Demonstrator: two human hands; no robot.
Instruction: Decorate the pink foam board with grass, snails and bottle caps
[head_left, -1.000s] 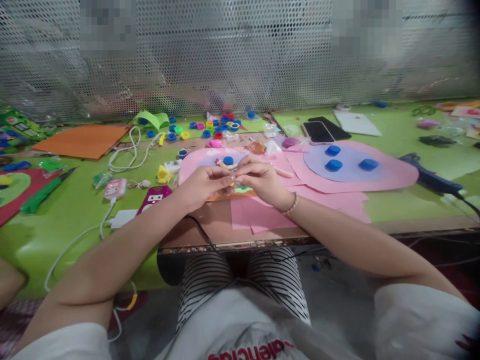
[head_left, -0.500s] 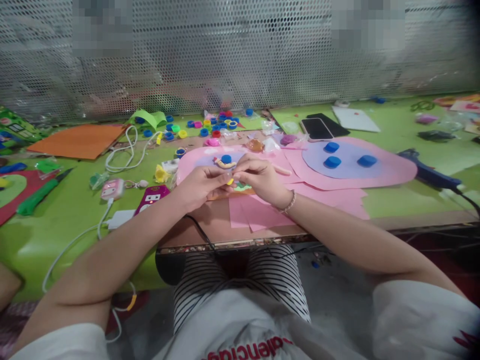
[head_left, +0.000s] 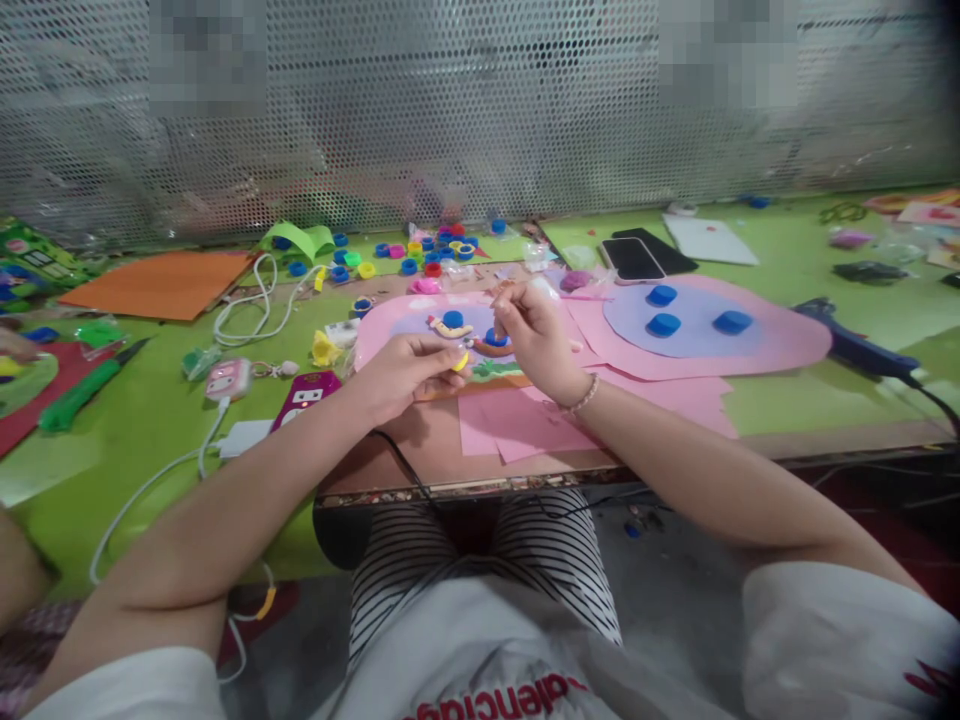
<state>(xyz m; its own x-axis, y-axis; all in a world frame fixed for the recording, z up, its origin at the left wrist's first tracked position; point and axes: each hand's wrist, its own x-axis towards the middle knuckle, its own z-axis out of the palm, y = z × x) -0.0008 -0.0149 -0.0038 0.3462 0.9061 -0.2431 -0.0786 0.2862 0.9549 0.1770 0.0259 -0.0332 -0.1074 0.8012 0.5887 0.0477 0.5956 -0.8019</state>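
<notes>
My left hand (head_left: 412, 372) is closed, thumb over fingers, pinching a small yellow piece (head_left: 460, 361) above the table's front half. To the right, my right hand (head_left: 534, 335) is raised with its fingers curled and the fingertips drawn together; whether anything is between them is too small to make out. Beneath and behind both hands lies a pink-edged card (head_left: 375, 318) with a lilac middle. On it are a blue cap (head_left: 453, 319) with a cream banana-like strip below, another blue cap (head_left: 494, 337) above a brown curved strip, and some green shapes. My hands hide part of the card.
A second pink card (head_left: 780, 335) carries several blue caps, with a dark blue glue gun (head_left: 855, 338) to its right. Loose coloured caps, a phone (head_left: 632, 258), white cables (head_left: 259, 315) and a green cutter (head_left: 82, 392) lie around. Another person's hand (head_left: 16, 345) is at far left.
My right hand has moved away from my left hand, up and to the right, uncovering the second blue cap and brown strip. My left hand stays with the yellow piece. Another person's hand appears at left.
</notes>
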